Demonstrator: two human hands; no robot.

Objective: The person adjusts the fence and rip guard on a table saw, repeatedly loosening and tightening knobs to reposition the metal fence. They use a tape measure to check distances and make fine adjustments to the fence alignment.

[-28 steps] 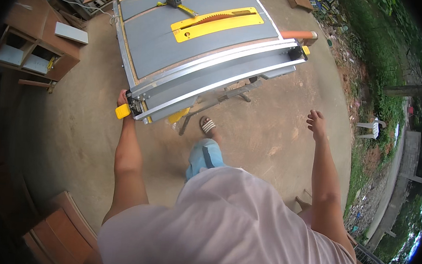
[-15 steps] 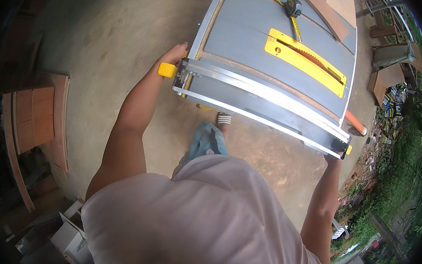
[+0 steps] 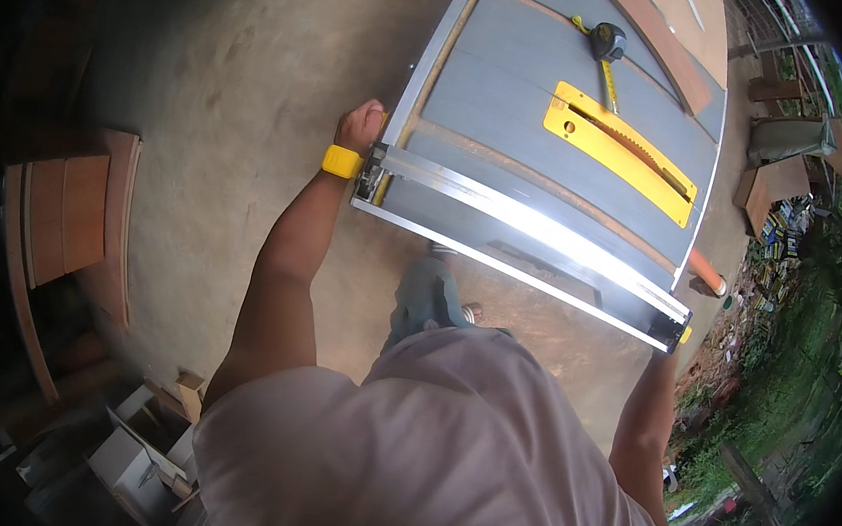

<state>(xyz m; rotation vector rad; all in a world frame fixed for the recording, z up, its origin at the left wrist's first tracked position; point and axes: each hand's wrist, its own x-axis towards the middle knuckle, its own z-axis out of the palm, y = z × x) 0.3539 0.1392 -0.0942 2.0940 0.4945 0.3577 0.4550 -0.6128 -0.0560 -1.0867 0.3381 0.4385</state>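
In front of me stands a table saw (image 3: 516,91) with a grey top. A silver rip fence (image 3: 534,227) spans its near side, with a yellow lever (image 3: 343,162) at the left end. Just past that lever, my left hand (image 3: 361,124) is closed against the saw's left rail; a bit of yellow shows beside its fingers, but what they grip is hidden. My right hand (image 3: 666,359) is under the fence's right end, its fingers out of sight. The toothed blade (image 3: 641,152) shows in the slot of a yellow insert plate (image 3: 573,126).
A tape measure (image 3: 608,42) lies on the saw top, its yellow blade pulled out toward the insert. Wooden boards (image 3: 651,38) rest at the far right. An orange pipe (image 3: 706,272) sticks out below. Wooden panels (image 3: 69,222) stand at left, above white boxes (image 3: 123,462).
The saw and fence sit slightly lower and farther right in view. My left hand has curled closed beyond the yellow lever. My right hand stays at the fence's right end.
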